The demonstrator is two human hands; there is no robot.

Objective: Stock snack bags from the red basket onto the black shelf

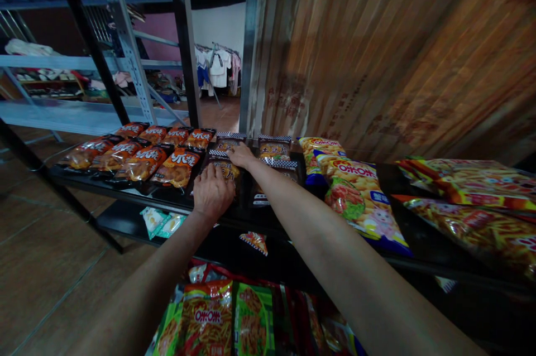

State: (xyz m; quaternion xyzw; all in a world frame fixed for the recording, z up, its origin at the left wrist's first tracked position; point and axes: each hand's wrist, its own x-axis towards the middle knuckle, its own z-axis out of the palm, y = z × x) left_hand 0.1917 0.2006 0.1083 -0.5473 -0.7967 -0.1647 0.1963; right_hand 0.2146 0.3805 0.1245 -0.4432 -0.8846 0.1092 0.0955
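Note:
My left hand lies with its fingers stretched out over the front dark snack bag, which has a checkered top edge. It presses on the bag without wrapping round it. Reaching further back, my right hand rests open at the lower right of a matching bag in the back row; its fingertips are partly hard to make out. Just right of my right forearm are two more bags of this kind, one behind and one in front, the latter partly hidden by the arm.
Orange-and-black snack bags fill the shelf's left side in two rows. Yellow-and-blue bags and noodle-like snack bags lie rightward. Below, a lower shelf holds small packets; snack bags stand nearest me. A black post rises left.

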